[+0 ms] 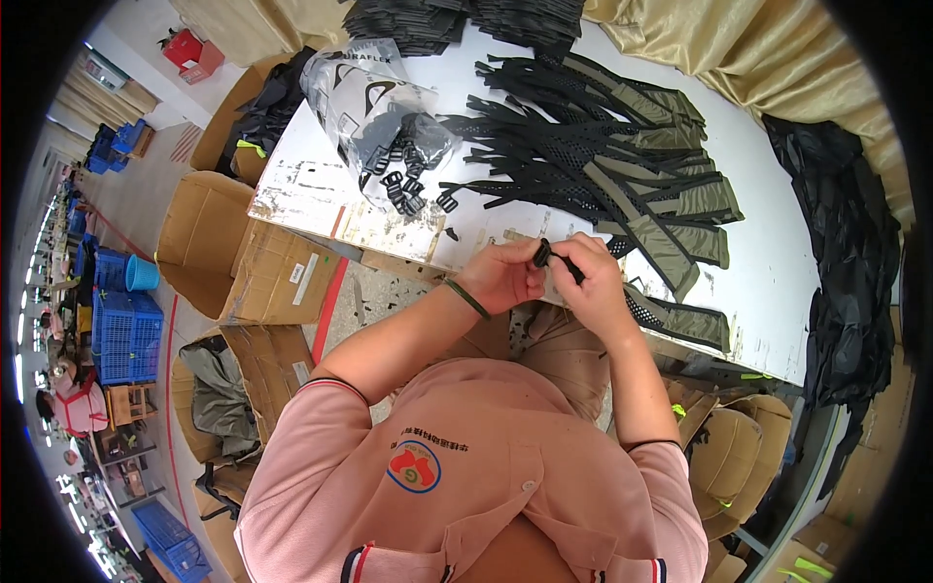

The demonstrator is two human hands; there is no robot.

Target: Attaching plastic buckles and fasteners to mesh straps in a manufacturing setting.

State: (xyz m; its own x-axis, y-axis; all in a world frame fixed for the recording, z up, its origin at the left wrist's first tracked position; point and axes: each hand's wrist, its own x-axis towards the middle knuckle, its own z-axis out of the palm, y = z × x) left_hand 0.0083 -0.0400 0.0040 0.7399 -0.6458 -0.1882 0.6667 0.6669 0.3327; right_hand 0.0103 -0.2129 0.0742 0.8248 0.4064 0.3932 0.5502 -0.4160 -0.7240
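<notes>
Just over the table's near edge, my left hand (498, 276) pinches a small black plastic buckle (541, 254) between thumb and fingers. Close beside it, my right hand (597, 288) is closed on a narrow black webbing strap (572, 269) whose end meets the buckle. Whether the webbing passes through the buckle's slot is too small to tell. Beyond my right hand lie several olive and black mesh shoulder straps (671, 199), their webbing tails pointing left. A clear plastic bag (374, 102) spills loose black buckles (403, 185) onto the white table (768, 291).
Stacks of black pieces (408, 24) stand at the table's far side. Open cardboard boxes (277, 277) line the left, and another box (734, 452) stands at the lower right. Black fabric (831, 262) hangs along the right. Blue crates (126, 330) and a seated person (80, 403) are far left.
</notes>
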